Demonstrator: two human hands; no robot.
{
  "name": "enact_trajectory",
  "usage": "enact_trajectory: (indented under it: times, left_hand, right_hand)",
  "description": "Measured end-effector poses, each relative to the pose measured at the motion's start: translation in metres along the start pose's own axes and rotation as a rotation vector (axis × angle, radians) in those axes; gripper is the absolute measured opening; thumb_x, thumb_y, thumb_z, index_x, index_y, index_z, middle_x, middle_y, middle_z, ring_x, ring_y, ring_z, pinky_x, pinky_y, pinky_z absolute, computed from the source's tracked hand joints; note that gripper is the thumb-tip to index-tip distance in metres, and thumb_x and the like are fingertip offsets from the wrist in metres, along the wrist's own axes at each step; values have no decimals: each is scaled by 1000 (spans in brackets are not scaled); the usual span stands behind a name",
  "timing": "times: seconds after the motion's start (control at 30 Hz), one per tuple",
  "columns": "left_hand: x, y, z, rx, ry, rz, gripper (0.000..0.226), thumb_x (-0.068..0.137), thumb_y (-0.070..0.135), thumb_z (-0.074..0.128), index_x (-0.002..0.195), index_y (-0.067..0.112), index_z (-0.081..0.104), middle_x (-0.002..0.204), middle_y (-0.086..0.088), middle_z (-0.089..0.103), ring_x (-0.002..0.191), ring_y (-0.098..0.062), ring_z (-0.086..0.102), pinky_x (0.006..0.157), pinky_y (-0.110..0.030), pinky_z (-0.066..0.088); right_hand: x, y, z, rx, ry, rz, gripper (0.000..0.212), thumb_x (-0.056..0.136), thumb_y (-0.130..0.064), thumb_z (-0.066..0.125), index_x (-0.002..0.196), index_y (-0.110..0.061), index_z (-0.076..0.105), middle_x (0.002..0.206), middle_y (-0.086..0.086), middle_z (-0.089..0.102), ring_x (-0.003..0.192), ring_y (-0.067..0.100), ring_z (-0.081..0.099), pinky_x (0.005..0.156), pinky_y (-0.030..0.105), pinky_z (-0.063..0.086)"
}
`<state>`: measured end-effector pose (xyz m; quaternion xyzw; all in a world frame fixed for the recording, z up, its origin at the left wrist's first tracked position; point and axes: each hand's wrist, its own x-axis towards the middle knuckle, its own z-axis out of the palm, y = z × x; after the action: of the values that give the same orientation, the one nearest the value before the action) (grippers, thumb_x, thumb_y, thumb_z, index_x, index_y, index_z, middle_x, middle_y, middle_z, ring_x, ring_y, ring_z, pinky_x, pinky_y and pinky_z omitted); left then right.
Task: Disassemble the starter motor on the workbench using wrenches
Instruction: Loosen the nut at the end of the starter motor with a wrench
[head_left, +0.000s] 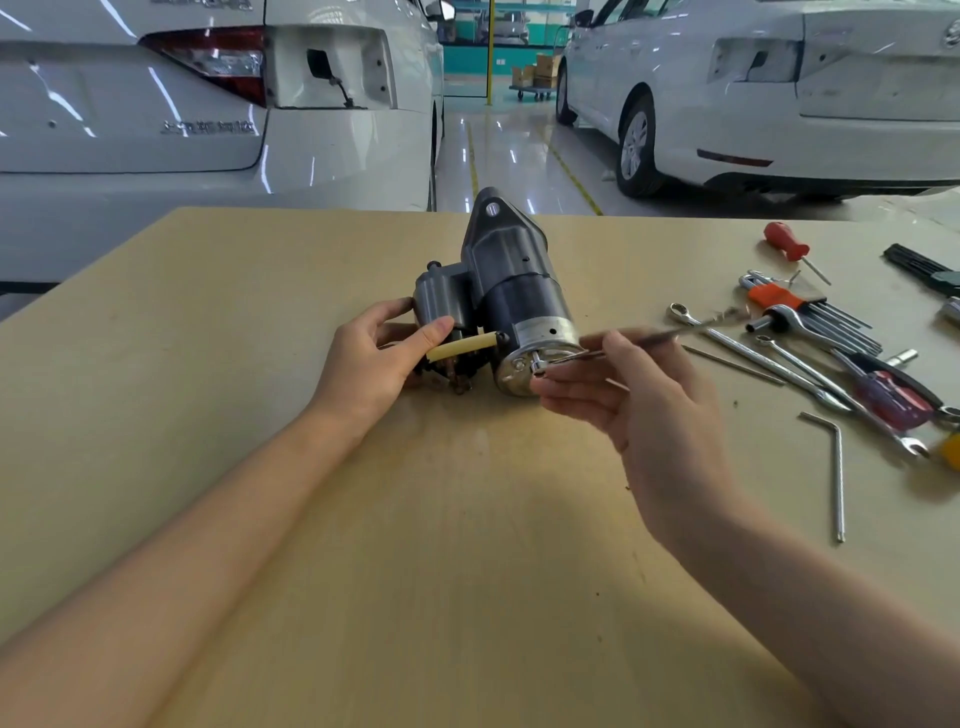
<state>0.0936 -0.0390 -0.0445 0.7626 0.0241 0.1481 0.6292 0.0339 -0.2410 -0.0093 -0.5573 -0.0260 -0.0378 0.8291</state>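
- Fingers (400, 312) of the left hand (371, 358) curl round the solenoid side of the starter motor (498, 306), thumb laid over its yellow tube (462, 348).
- Right hand (639, 395) holds a blurred wrench (649, 338) against its thumb, fingers nearly straight beneath; the wrench head meets the motor's shiny end cap just beyond those fingertips.
- Right of that hand, loose wrenches (748, 353), hex keys (810, 317) and a red screwdriver (787, 244) lie on the tan workbench (415, 545).
- Beyond the bench stand white cars (156, 104) on a glossy floor (498, 150).

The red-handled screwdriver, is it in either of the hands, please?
No, the red-handled screwdriver lies on the workbench, far from both hands.
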Motion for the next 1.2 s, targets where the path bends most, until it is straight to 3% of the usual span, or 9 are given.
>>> enact_trajectory:
  times: [0.2,0.27,0.4,0.5,0.57,0.63,0.8,0.9,1.2]
  left_hand:
    - [2,-2,0,-13,9,-2,59,79,35,73,132,14,56,98,2,70,82,-1,69,64,-14,52]
    - [2,-2,0,-15,1,-11,68,73,43,74,132,14,57,101,1,71,88,-5,69,75,-20,54]
    - [2,-2,1,8,-2,4,58,78,40,72,129,19,57,97,6,70,70,9,64,58,-8,46]
    - [2,-2,0,15,3,1,53,80,38,73,128,20,58,95,7,69,69,10,63,57,-8,45]
    - [2,-1,0,11,1,-6,52,79,38,73,127,21,58,94,7,69,71,8,64,59,-9,47]
    - [1,-1,0,-8,1,-9,54,78,38,73,127,20,58,96,5,70,76,1,66,62,-13,50]
    - [0,1,0,-22,-6,-18,52,79,34,73,127,19,58,98,3,71,82,-4,67,69,-22,56]
    - [1,1,0,-27,-6,-20,50,80,33,73,126,20,58,95,6,71,78,-1,67,67,-19,55]
    - [2,0,1,-22,-2,0,42,83,29,72,122,22,58,92,8,68,69,10,64,54,-6,45]
  right_hand:
    - [3,-13,19,-1298,-335,-733,18,98,-15,48,81,-13,40,68,1,49,54,25,44,50,36,36]
    - [-5,-9,32,-1498,-420,-798,17,96,-12,49,85,-19,37,78,1,43,58,22,41,52,34,34]
    - [-15,4,37,-1726,-531,-774,18,91,3,37,98,-12,44,88,5,33,73,21,36,64,31,31]
    - [-17,0,31,-1786,-549,-826,13,86,2,54,90,-10,52,81,4,44,67,20,42,61,30,36]
    - [-18,1,19,-1639,-514,-930,6,85,-6,63,85,-8,59,74,3,52,59,19,47,54,30,40]
    - [-21,3,9,-1355,-448,-894,12,92,-16,53,85,-8,59,70,-2,52,56,15,44,51,28,40]
    - [-16,5,-1,-359,-113,2,21,97,-14,51,81,-5,60,57,7,62,47,18,56,45,29,42]
    - [-12,5,-2,30,-8,276,23,97,-11,46,82,-2,60,59,11,63,48,19,61,45,24,47]
    - [-8,3,3,396,90,333,22,98,-9,44,82,-2,58,62,13,66,55,21,67,51,23,54]
